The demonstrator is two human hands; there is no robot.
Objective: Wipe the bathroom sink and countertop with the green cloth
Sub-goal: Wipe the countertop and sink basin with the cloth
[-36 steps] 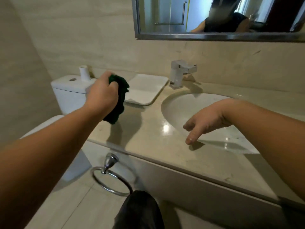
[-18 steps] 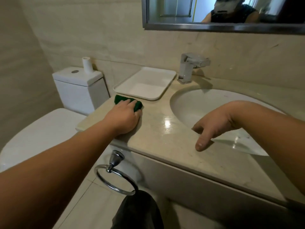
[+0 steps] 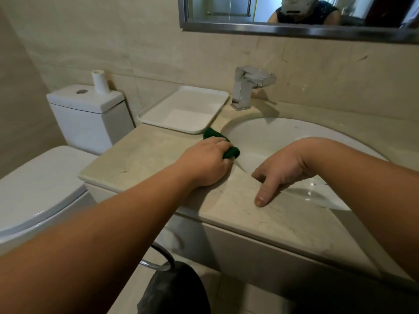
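Item 1. Green cloth (image 3: 231, 152): bunched small, lying on the countertop (image 3: 140, 155) at the left rim of the sink (image 3: 283, 137), one end poking out toward the back of the rim, the other hanging just over the rim's edge.

Item 2. Left hand (image 3: 207, 163): palm down, knuckles up, forearm stretched long and low toward the sink's left rim. Fingers are curled over the cloth and grip it, pressing it to the stone (most of the cloth is hidden under the hand).

Item 3. Right hand (image 3: 278, 173): wrist bent sharply, hand drooping over the sink's front rim. Fingers hang relaxed and hold nothing; one fingertip points down at the counter strip in front of the sink, and whether it touches cannot be told.

Item 4. Faucet (image 3: 247, 87): chrome, squared, upright behind the sink at its back left.

Item 5. Tray (image 3: 188, 109): white, shallow, on the counter left of the sink, just behind the cloth.

Item 6. Toilet tank (image 3: 90, 114): white, well left of the sink, past the counter's end; a paper roll (image 3: 99, 81) stands upright on its lid.

Item 7. Towel ring (image 3: 158, 264): metal, partly hidden, below the sink's counter.
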